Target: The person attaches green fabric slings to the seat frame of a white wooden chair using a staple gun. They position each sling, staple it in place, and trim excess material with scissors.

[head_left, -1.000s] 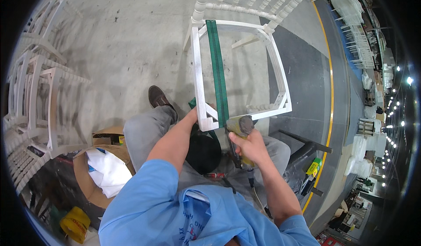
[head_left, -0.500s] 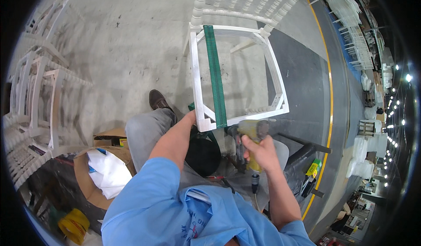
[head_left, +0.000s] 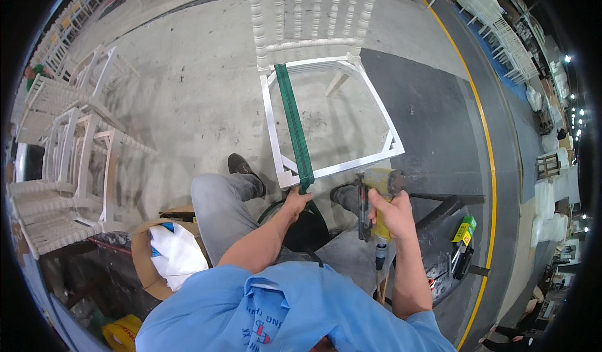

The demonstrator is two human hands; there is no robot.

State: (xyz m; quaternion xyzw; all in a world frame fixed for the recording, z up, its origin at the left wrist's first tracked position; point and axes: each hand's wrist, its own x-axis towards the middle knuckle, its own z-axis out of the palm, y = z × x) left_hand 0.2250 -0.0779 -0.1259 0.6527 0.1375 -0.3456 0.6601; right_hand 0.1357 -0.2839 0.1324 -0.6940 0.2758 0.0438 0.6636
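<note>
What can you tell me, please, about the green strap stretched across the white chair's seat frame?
The green strap is a flat band that looks like woven webbing, dark green. It runs taut across the open seat frame of the white chair, from the back rail near the spindles to the front rail nearest the person. Its near end passes over the front rail and down to the left hand, which pinches it there. The right hand holds a yellow power tool beside it, apart from the strap.

White chairs [head_left: 59, 139] stand stacked at the left, a cardboard box [head_left: 147, 255] holds white cloth [head_left: 175, 255], and a yellow line [head_left: 492, 157] crosses the floor.
</note>
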